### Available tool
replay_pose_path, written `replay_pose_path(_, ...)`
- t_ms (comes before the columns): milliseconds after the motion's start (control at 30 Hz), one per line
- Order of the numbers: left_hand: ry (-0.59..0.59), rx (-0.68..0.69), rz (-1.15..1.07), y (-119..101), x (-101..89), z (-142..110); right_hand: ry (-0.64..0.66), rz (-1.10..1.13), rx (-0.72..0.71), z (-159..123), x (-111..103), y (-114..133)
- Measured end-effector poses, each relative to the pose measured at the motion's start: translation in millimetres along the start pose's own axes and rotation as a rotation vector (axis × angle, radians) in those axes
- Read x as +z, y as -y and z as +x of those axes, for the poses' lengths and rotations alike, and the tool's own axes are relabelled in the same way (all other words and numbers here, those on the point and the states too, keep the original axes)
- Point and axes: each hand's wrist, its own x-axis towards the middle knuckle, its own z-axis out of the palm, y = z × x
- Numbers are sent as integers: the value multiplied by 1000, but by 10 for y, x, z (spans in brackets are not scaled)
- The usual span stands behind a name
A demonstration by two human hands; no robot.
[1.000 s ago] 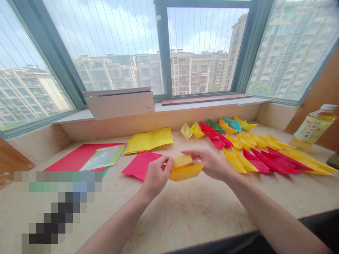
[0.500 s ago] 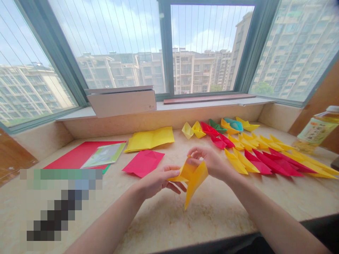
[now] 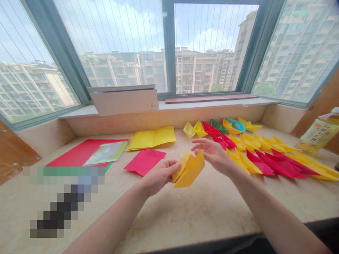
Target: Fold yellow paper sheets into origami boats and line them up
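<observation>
Pinched between the thumb and fingers of my left hand (image 3: pixel 161 175) is a folded yellow paper (image 3: pixel 189 173), held above the counter with its folds partly spread. My right hand (image 3: pixel 212 155) is beside the paper's right edge, fingers apart and bent; whether a fingertip touches it I cannot tell. Just left of my left hand lies a pink-red square of paper (image 3: pixel 144 161). Behind it is a stack of yellow paper (image 3: pixel 152 137). Right of my right hand stand several folded paper boats, among them a pale yellow boat (image 3: pixel 189 130) and a green boat (image 3: pixel 218 126).
Long red folded papers (image 3: pixel 280 165) and yellow folded papers (image 3: pixel 242 161) lie in rows at right, near a drink bottle (image 3: pixel 319 130). At left are a red sheet (image 3: pixel 71 153) and a clear packet (image 3: pixel 106 153). A white box (image 3: pixel 127 101) sits on the window ledge.
The yellow paper was turned and swung down with its points spread, then lifted and partly closed again. My right fingers have loosened from it, while my left hand keeps its pinch.
</observation>
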Motion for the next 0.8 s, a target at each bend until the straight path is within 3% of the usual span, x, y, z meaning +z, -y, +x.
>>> replay_pose_path(100,-108,39,-51,0,-5,33,-140,-9,-164,-10,-99,35)
replay_pose_path(233,-185,86,-11,25,-22,75,-64,-124,-325,-75,-29,54)
replay_pose_path(333,-219,131,37,27,-22,81,10,-344,-354,-101,88,10)
replay_pose_path(467,-283,222,113,1,16,60,-90,-555,-378,-88,181,-93)
replay_pose_path(800,-264,269,252,61,111,48,-117,-742,-412,-95,277,-166)
